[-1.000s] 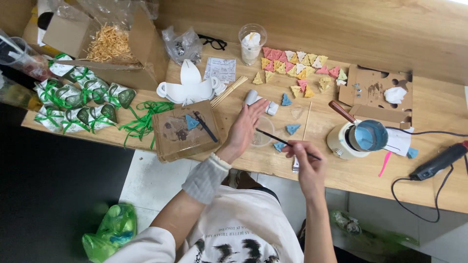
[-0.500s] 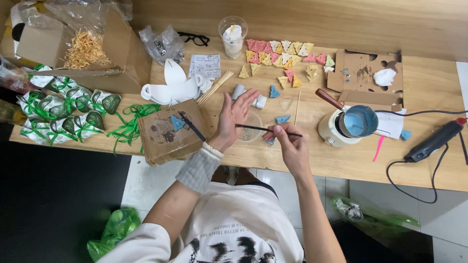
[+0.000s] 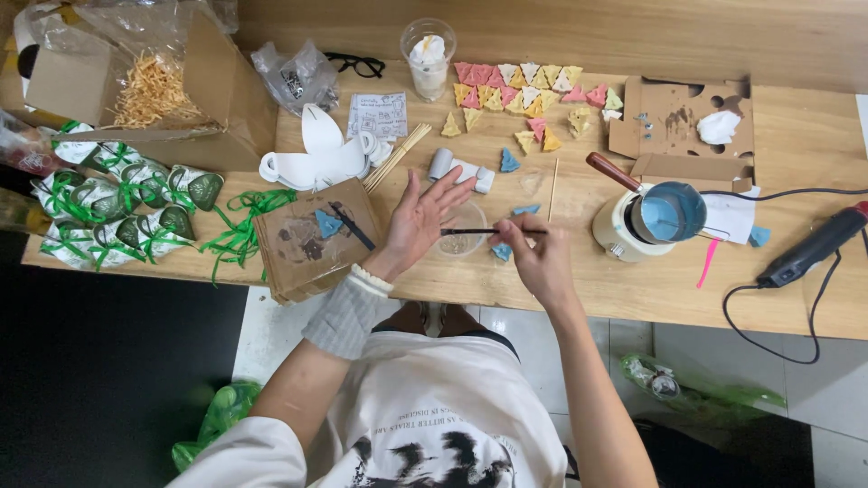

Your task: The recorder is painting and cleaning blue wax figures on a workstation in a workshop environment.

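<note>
Left hand [image 3: 423, 220] has turned palm-up, open; right hand [image 3: 533, 253] pinches brush [image 3: 484, 231] beside blue pot [image 3: 667, 212]

Two hands are over the bench: the left hand [image 3: 423, 220] and the right hand [image 3: 535, 256], which holds one thin brush [image 3: 484, 232]. One melting pot [image 3: 653, 220] of blue wax stands near one heat tool [image 3: 811, 248]. There is one clear plastic cup [image 3: 429, 58], one pair of glasses [image 3: 356, 64], and one loose wooden stick [image 3: 553, 178]. Four blue triangles [image 3: 510, 162] lie near the hands.
</note>
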